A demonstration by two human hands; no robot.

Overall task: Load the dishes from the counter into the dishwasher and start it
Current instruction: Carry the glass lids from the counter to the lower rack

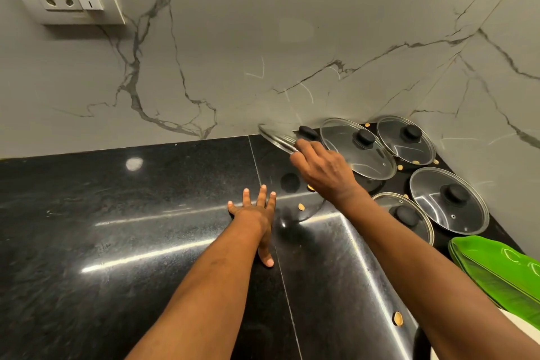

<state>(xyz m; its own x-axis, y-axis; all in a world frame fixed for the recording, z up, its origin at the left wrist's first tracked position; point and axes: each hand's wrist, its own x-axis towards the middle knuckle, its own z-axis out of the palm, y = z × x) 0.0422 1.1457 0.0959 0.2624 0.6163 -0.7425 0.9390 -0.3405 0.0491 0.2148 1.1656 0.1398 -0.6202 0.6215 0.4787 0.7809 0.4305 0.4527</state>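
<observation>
Your right hand curls round the rim of a glass lid, tipped up on edge near the wall at about one o'clock from your left hand. That left hand lies flat on the black counter, fingers straight and spread, holding nothing. You grip only the rim, not the knob — if the glass is slick it could slip and crack on the stone. The other lids crowd the corner at three o'clock of the held one, near enough that a swing of your wrist may knock them. One more lid seems to lie flat below your right wrist, at six o'clock — hard to see, easy to clip. The dishwasher is not in view.
</observation>
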